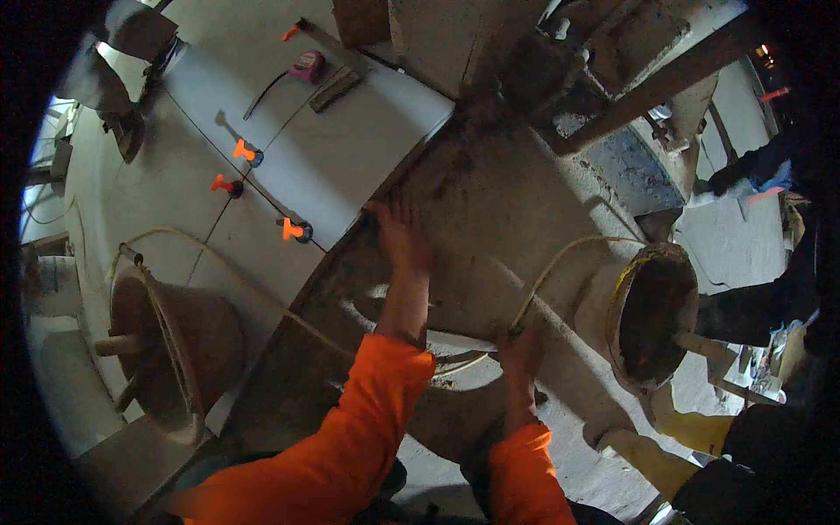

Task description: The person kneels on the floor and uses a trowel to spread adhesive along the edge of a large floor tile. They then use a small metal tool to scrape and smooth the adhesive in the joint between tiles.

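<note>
Orange-sleeved left hand (403, 234) outstretched on brown surface (494, 219); right hand (520, 353) (shadowed): cannot tell grip.

Tiled floor (367, 136): spreads pale, crossed by dark joints (194, 122).
On tiles: bears three orange-topped clips (246, 151) along the joints, a pink tape measure (307, 66), the left bucket (208, 337).
Bare floor (499, 210): runs brown-grey beside the tiles, carrying the right bucket (604, 302).

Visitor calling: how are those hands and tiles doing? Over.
Left hand open near edge of pale tiles. Right hand shadowed, hold unclear. Three orange-topped clips on tiles. Bucket either side.
</note>
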`<action>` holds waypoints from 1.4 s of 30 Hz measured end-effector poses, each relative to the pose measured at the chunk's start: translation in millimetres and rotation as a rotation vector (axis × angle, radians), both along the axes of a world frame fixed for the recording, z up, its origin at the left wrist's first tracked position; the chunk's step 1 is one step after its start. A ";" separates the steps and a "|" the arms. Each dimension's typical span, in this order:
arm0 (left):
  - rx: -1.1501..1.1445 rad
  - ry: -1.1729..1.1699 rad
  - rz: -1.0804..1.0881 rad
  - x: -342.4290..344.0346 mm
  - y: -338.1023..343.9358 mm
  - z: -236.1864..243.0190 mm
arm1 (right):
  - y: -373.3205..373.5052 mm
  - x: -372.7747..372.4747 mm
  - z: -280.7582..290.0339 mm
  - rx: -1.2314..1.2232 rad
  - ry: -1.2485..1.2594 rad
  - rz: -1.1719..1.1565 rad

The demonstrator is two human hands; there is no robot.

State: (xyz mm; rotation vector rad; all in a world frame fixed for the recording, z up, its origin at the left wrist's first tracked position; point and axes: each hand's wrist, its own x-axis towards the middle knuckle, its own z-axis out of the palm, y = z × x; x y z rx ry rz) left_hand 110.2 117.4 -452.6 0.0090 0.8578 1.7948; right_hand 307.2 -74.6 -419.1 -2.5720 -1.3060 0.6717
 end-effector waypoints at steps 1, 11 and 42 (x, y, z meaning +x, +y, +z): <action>-0.009 -0.006 0.005 0.5 0.9 0.3 | -0.4 2.0 -2.7 0.007 0.028 -0.054; 0.059 -0.090 0.084 4.0 9.5 -10.5 | -36.4 5.0 24.5 0.243 0.448 -0.327; 0.009 -0.175 0.091 0.6 10.4 -9.2 | -8.8 -113.7 20.2 0.396 1.297 -0.541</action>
